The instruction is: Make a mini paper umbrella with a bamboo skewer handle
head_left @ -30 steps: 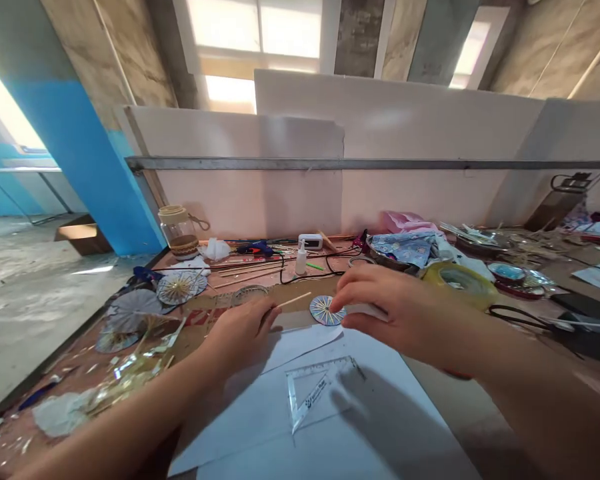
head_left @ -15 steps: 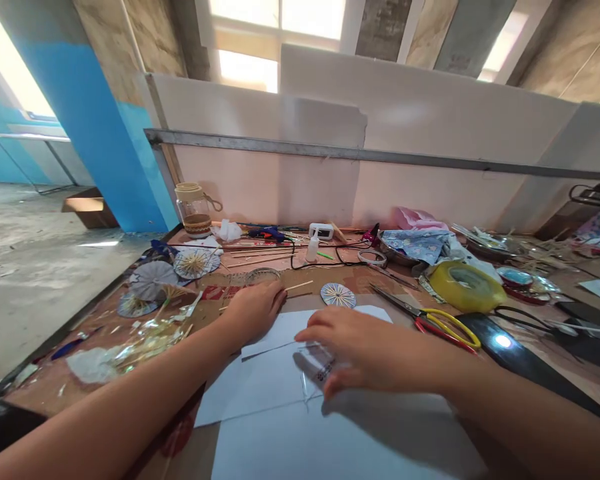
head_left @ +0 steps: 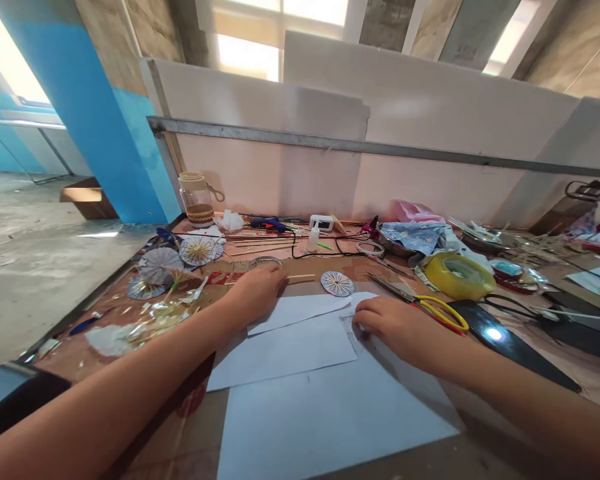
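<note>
Set square (head_left: 349,328), clear plastic, dark markings, right fingers (head_left: 369,315) closed on its edge, left fingers (head_left: 269,272), hold unclear

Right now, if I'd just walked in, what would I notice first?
Probably the big yellow roll at the right, just beyond the scissors. Next, perhaps the round spoked disc near the far edge of the white papers, then the right hand touching a clear ruler on them.
</note>
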`<state>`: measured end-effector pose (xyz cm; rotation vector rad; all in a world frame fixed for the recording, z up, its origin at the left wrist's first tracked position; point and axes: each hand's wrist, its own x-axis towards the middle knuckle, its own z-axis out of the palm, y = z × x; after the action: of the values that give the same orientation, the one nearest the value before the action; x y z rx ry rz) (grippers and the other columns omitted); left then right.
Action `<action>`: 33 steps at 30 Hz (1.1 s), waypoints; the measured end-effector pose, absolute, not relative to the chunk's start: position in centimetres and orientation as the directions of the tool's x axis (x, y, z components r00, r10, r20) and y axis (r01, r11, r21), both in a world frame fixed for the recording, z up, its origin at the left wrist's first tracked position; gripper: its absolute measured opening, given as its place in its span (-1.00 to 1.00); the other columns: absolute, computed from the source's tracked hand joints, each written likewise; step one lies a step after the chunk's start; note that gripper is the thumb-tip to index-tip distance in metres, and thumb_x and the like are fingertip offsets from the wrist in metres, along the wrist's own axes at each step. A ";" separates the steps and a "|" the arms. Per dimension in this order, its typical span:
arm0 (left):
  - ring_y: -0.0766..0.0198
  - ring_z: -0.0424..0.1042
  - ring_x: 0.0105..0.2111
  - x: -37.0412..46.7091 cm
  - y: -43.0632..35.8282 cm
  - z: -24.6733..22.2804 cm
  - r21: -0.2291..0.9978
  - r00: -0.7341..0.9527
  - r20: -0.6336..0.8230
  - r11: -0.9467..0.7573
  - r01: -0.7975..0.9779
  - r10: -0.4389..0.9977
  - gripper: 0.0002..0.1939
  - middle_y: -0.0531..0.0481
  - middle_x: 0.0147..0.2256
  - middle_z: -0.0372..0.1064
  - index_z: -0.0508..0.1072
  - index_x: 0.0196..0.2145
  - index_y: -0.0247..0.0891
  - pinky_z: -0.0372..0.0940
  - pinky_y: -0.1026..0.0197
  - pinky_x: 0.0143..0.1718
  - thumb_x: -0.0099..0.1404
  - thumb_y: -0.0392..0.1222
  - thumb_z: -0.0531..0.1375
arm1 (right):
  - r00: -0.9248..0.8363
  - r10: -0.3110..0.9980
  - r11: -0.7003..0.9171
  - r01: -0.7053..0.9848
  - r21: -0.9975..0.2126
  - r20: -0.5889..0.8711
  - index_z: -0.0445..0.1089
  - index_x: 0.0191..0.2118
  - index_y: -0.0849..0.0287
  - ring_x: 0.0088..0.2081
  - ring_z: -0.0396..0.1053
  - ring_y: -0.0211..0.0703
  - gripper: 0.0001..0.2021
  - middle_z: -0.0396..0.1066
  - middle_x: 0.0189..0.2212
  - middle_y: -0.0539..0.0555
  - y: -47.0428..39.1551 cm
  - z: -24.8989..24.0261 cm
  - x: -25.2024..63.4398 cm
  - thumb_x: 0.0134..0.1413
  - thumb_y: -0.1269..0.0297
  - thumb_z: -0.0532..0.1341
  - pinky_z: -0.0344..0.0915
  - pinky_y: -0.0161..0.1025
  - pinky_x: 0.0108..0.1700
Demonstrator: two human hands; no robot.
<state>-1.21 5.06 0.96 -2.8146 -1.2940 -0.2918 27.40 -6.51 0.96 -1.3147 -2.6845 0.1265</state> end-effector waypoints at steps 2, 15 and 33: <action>0.05 0.43 -0.07 -1.3 4.6 2.3 0.020 0.663 0.180 -0.676 0.736 0.727 -0.70 -0.22 -0.16 0.47 0.50 -0.11 -0.31 0.28 0.06 -0.01 0.43 -0.24 -0.01 | -0.556 0.824 0.567 0.812 -0.136 0.113 0.48 -0.13 0.18 -0.12 0.41 0.00 -0.73 0.47 -0.14 0.19 -6.4 0.8 28.0 0.22 0.56 0.08 0.30 -0.06 -0.03; -0.06 0.48 -0.15 0.0 -5.0 4.1 0.051 0.713 -0.157 -0.716 0.697 0.683 -0.61 -0.21 -0.10 0.47 0.50 -0.02 -0.25 0.34 0.03 -0.17 0.23 -0.06 0.35 | -0.419 0.901 0.328 0.830 -0.451 -0.116 0.34 0.12 0.06 0.00 0.36 0.02 -0.55 0.40 -0.02 0.13 -6.9 1.6 27.8 0.09 0.44 0.26 0.29 -0.07 0.03; 0.05 0.50 -0.26 -2.4 -1.8 7.0 0.251 0.565 -0.110 -0.527 0.812 0.818 -0.65 0.02 -0.24 0.55 0.47 -0.02 -0.02 0.23 0.19 -0.32 0.22 -0.05 0.25 | -0.408 0.891 0.450 0.853 -0.265 0.200 0.35 -0.29 0.14 -0.25 0.41 -0.02 -0.86 0.44 -0.27 0.14 -9.1 3.3 26.0 0.28 0.23 0.14 0.32 -0.11 -0.18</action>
<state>-2.41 -1.80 7.03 -3.0160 -1.6091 -0.0363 25.99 -9.10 3.34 -1.4904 -2.3951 0.1737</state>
